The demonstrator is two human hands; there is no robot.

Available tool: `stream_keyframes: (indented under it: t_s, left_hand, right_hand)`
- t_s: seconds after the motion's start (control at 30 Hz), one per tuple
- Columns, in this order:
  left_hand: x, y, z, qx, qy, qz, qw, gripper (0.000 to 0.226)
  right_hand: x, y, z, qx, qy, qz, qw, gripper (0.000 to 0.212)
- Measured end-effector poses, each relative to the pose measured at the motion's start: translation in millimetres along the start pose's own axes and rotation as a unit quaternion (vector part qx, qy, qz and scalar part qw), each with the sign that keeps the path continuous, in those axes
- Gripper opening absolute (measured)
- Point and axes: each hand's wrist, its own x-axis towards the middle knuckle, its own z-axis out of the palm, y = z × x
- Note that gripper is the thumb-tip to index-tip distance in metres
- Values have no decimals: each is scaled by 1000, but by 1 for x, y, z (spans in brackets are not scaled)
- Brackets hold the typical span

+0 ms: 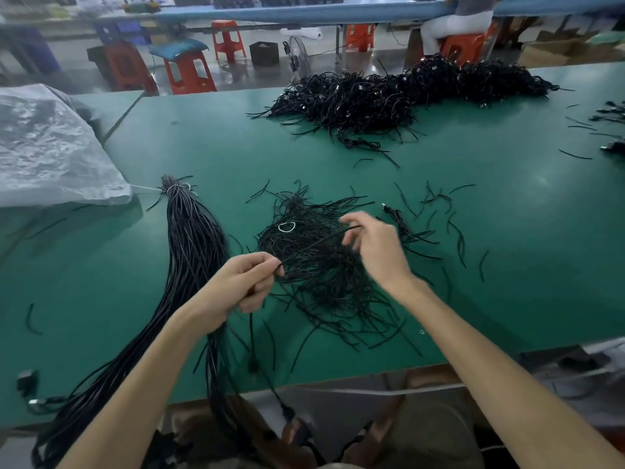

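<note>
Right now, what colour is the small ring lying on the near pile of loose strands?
The ring is white; head view.

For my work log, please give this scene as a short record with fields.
surface: green table
left grip: pinches one end of a black tie wire
right grip: pinches it near the other end
under them: loose pile of tie wires
left side: tied bundle of long black cables
far side: heap of coiled cables

Upper left, a crumpled clear plastic bag [50, 147] lies on the green table [203, 137]. Upper right, a big heap of coiled black cables [389, 96]. Along the top: orange stools [189, 74], a floor fan [297, 55], a seated person [456, 25].
</note>
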Motion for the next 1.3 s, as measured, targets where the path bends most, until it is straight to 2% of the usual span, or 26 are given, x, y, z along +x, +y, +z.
stream_keyframes:
  t_s: [0.07,0.1,0.2,0.27,0.37,0.43,0.47,0.5,0.57,0.6,0.63,0.77,0.87,1.03,1.07,1.13,1.2,1.3]
  left_hand:
    - [-1,-2,-7,-39,-1,8,999,29]
    - [-1,-3,-8,-58,3,14,998,28]
    - [3,-3,-6,-81,35,31,996,27]
    - [7,-3,-2,-41,68,43,996,27]
    - [12,-5,6,26,86,43,995,24]
    - [16,-7,15,76,76,41,993,20]
    - [18,-9,20,94,70,40,992,19]
    - [20,-11,25,106,67,39,991,19]
    - [21,-13,28,115,68,31,991,24]
    - [21,-13,27,116,70,27,990,26]
    - [20,-14,25,112,69,24,991,28]
    - [11,-18,7,23,47,14,999,24]
    - [7,-25,2,-123,57,19,991,25]
    - [8,-35,15,-328,39,-6,944,54]
    - [9,-37,20,-359,36,-18,932,55]
    - [11,-41,31,-420,36,-39,906,43]
    - [14,-39,42,-451,48,-54,889,31]
    - [18,-33,52,-416,92,-68,902,32]
  right_hand:
    - [9,13,-17,26,61,50,997,47]
    - [12,18,-21,24,65,64,996,45]
    - [11,28,-21,-8,4,91,996,39]
    - [5,32,-16,-96,-37,90,991,35]
    - [-8,19,-10,-216,-84,19,972,59]
    - [-18,0,-1,-196,-124,-52,971,71]
    - [-23,-10,5,-171,-162,-67,970,70]
    - [-27,-18,11,-133,-205,-68,967,63]
    - [-36,-32,21,-43,-262,-41,963,28]
    - [-39,-36,25,1,-263,-21,965,17]
    - [-41,-36,26,28,-251,-5,968,18]
    - [-45,-30,25,92,-207,13,974,28]
    - [-49,-25,26,146,-164,28,975,31]
    - [-58,-19,32,196,-77,36,977,32]
    - [-60,-18,33,199,-67,35,977,32]
    - [-66,-17,35,191,-68,25,979,31]
    - [-73,-16,38,172,-91,13,981,29]
    - [-82,-11,41,139,-114,-1,984,29]
